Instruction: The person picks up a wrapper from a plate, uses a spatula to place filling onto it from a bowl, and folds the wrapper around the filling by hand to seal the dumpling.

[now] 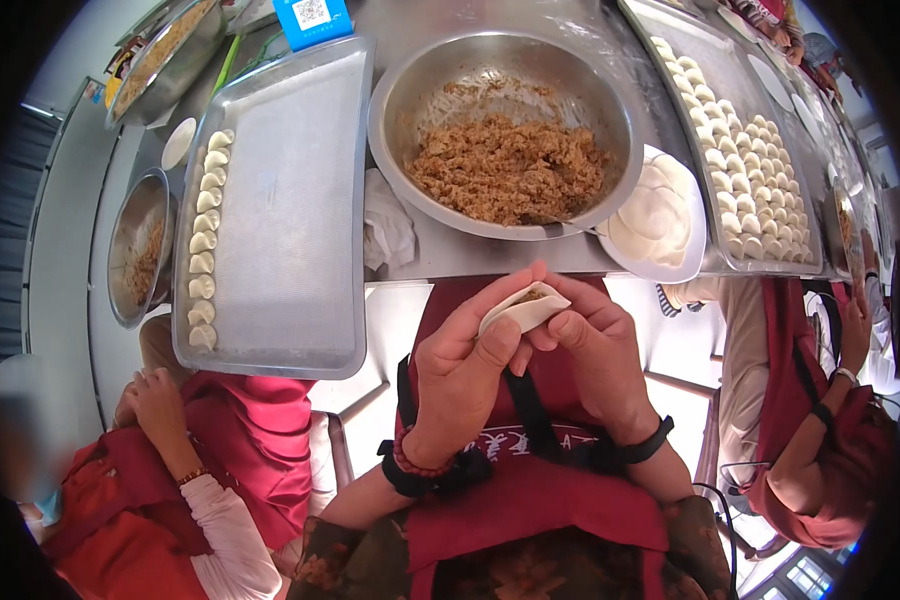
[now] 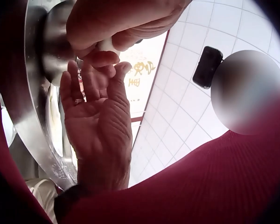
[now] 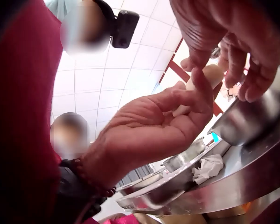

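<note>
Between both hands, in front of the apron, sits a half-folded dumpling [image 1: 518, 312] with brown filling showing in its open top. My left hand [image 1: 470, 350] grips its left side, thumb along the front of the wrapper and fingers behind. At the other end, my right hand [image 1: 602, 350] curls around it with the thumb at the wrapper's edge. In the right wrist view the pale dumpling [image 3: 213, 76] shows between the two hands, the left hand [image 3: 154, 123] cupping it from below. The left wrist view mostly hides it behind my fingers.
A steel bowl of meat filling [image 1: 610, 190] stands ahead, beside a plate of stacked wrappers [image 1: 698, 235]. Left is a tray [image 1: 345, 340] with one column of dumplings; right, a tray [image 1: 815, 255] with many rows. A crumpled white cloth [image 1: 388, 225] lies between. People sit on both sides.
</note>
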### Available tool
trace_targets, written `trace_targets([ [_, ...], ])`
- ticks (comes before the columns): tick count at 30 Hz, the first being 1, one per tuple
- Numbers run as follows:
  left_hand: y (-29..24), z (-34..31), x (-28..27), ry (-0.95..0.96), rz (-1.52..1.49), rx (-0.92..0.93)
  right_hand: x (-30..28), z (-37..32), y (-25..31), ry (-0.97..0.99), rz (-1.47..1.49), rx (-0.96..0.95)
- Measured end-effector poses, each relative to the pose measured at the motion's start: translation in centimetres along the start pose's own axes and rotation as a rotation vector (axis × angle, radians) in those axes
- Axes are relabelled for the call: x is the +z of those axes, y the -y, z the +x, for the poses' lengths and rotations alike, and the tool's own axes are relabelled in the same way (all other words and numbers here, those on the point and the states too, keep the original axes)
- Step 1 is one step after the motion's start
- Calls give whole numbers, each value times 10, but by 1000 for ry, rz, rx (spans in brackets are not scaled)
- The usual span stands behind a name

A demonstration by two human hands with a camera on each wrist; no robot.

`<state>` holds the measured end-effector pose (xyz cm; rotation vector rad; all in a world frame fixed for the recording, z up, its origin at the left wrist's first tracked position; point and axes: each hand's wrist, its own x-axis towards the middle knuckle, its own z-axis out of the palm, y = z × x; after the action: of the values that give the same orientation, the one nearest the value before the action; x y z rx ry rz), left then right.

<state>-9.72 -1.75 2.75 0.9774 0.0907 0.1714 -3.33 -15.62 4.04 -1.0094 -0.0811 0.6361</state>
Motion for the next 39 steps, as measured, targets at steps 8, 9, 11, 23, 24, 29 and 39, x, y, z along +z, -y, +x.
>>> trace_targets([
  [8, 8, -2, 0, -61, 10, 67, -2, 2, -14, 9, 252, 50],
  [9, 8, -2, 1, -71, 19, 62, -2, 2, -14, 1, 251, 43],
  [11, 9, -3, 0, -57, 28, 52, -2, 2, -15, -17, 252, 29],
  [23, 5, -4, 4, -76, 132, -16, -3, 1, -11, 17, 171, -71],
  [24, 5, -4, 3, -72, 123, -15, -3, 2, -10, 32, 146, -74],
  [29, 4, -6, 7, -47, 177, 26, -11, 0, -9, 55, 73, -62],
  [39, -10, -6, 4, 84, 179, -201, -14, 0, 1, 40, -177, -128],
])
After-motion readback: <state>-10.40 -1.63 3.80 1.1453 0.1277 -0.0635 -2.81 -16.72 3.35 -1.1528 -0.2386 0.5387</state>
